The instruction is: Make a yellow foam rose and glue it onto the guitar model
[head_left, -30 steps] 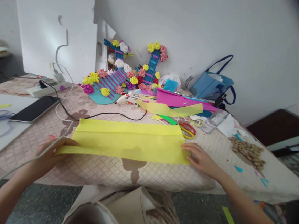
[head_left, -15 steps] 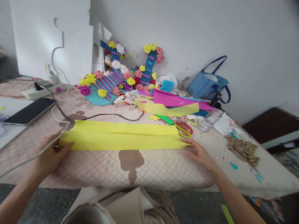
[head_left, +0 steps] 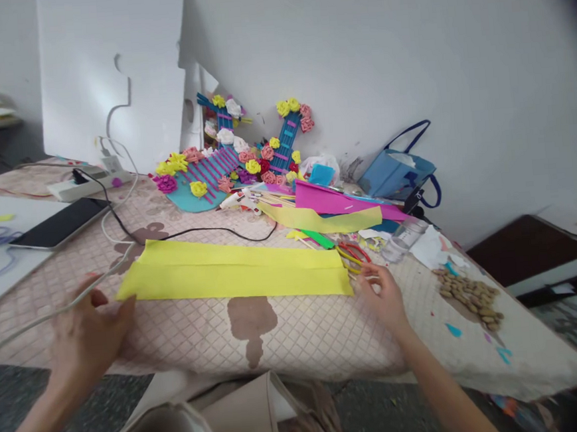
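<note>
A folded yellow paper strip (head_left: 243, 273) lies lengthwise on the patterned tablecloth, with a crease or overlapping edge running along it. At its left end rests my left hand (head_left: 87, 328), thumb and fingers apart, the thumb tip by the strip's near corner. My right hand (head_left: 384, 295) is just beyond the strip's right end, its fingers loosely parted at the handles of scissors (head_left: 355, 252). The scissors have red and yellow handles; their blades are hidden. A green piece (head_left: 317, 239) lies beside them.
A white cable (head_left: 70, 305) crosses above my left hand. Behind are flower-covered craft pieces (head_left: 201, 183), a glue gun (head_left: 240, 200), magenta paper (head_left: 322, 199) and a blue bag (head_left: 395, 171). At left lies a tablet-like device (head_left: 59, 224); at right, a pile of peanut-like pieces (head_left: 469, 295).
Both hands have let go of the yellow strip, which now lies flatter. My left hand has drawn back toward me; my right has shifted up to the scissors handles.
</note>
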`<state>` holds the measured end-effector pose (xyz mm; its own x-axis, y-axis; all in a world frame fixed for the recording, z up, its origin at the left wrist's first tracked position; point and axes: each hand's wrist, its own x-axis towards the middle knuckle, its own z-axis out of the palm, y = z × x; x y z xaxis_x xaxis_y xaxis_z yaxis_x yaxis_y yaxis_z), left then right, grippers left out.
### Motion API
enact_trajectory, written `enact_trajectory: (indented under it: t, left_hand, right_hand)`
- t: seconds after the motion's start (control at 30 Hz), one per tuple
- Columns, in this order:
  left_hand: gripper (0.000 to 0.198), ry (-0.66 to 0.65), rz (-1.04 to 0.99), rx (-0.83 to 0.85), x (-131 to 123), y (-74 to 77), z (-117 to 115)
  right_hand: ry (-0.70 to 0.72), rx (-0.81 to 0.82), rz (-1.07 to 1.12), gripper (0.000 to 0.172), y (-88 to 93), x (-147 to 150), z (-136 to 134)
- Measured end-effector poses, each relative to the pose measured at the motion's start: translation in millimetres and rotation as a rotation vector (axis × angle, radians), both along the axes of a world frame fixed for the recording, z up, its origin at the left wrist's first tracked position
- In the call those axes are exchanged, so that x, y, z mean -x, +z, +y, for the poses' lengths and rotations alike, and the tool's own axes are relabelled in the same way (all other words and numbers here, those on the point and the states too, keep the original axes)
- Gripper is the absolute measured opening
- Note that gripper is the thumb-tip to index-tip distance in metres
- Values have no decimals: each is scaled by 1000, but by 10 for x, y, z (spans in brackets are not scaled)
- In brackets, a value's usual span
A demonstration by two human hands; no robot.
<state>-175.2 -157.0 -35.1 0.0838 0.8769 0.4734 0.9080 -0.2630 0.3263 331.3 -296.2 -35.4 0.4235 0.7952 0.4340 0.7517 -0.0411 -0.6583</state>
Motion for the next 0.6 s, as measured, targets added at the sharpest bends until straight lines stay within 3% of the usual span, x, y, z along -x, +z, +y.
enact_trajectory:
  t: [0.07,0.1,0.2,0.3,0.47,0.6]
  left_hand:
    - [32,67,-48,-45,-154,22,-188]
    - [30,-10,-51,-69,-235,28,-262]
    - [24,-304,-53,-112,-478,55,-352]
    - [16,-627,-67,-98,-761,158,-270]
    - [20,-1157,126,142,-1445,459,-76]
    - [25,-1394,208,105,-2031,488,49]
  right_hand:
    - [52,74,-109,30,80,-140,108]
    - [91,132,-175,30,115,-220,185]
    - [138,236,-290,29,176,-455,469]
    - [161,321,-310,27,177,-634,735]
    - [184,440,-336,28,170,-774,959]
    - [151,481,-377,32,184,-798,1009]
